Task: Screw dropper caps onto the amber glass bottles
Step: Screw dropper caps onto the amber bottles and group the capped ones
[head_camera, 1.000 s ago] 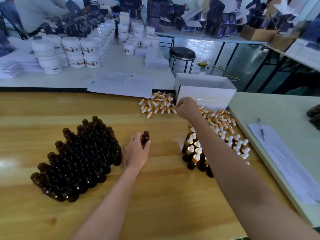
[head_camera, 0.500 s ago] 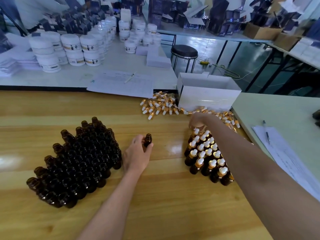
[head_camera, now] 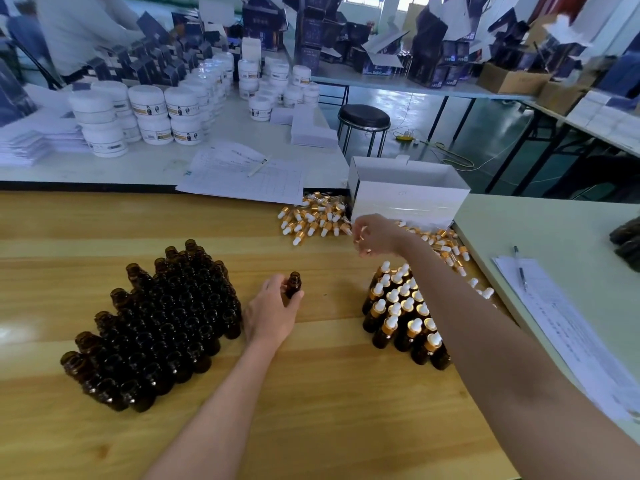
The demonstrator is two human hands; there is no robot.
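My left hand [head_camera: 272, 313] grips one uncapped amber bottle [head_camera: 293, 284] upright on the wooden table [head_camera: 329, 403]. To its left stands a dense cluster of open amber bottles [head_camera: 156, 327]. My right hand [head_camera: 377, 235] hovers over the loose pile of gold-and-white dropper caps [head_camera: 311, 220], fingers curled and pinching what looks like one cap, mostly hidden. Below my right forearm stands a group of capped bottles [head_camera: 401, 313].
A white open box [head_camera: 408, 199] sits behind the caps. Papers with pens lie at the far edge [head_camera: 242, 174] and on the pale table at right [head_camera: 561, 327]. White jars [head_camera: 145, 116] crowd the back table, beside a stool [head_camera: 363, 121].
My right hand dipped into the cap pile and has lifted slightly with its fingers curled. My left hand has kept hold of the same bottle in place.
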